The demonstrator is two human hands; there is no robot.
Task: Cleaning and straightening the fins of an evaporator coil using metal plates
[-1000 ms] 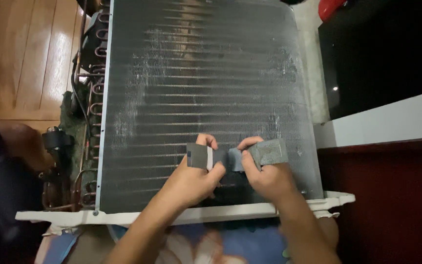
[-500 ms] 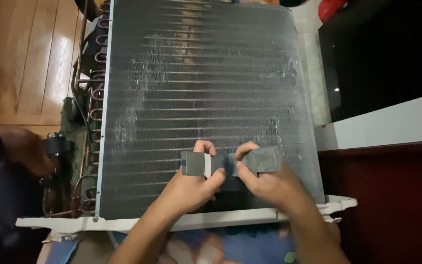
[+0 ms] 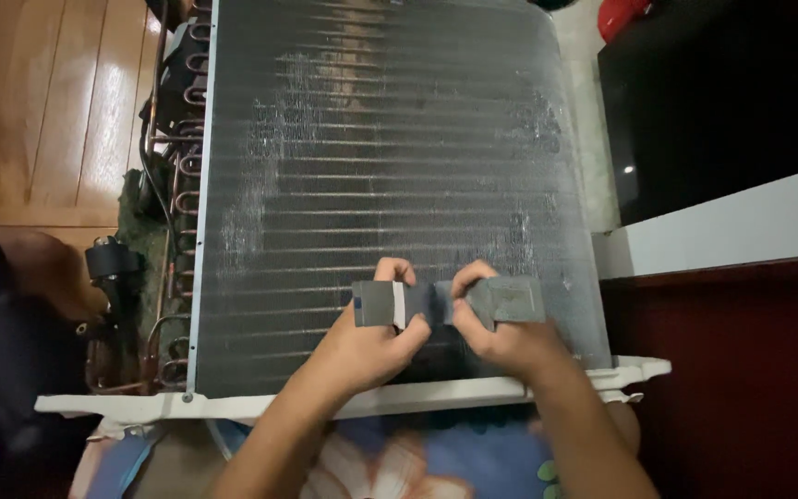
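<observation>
Your left hand and right hand both sit low on the large grey finned metal coil panel, near its bottom edge and a little right of its middle, just above the white plastic base rail that runs under it. Together they pinch 1 flat grey rectangular pad with a pale band near its left end, pressed flat against the fins. Your left fingers are curled shut on its left end with the thumb across the front; your right fingers are closed on its right end, which looks folded or doubled over. Gripping both ends likely keeps the pad stretched and level against the fins, so it bears evenly rather than digging in at 1 corner. The copper tube bends stand at the panel's left edge, well apart from your hands. Against the frame from half a second ago, the pad and both hands sit a touch further right on the panel and slightly lower in view; the grip itself looks unchanged.
</observation>
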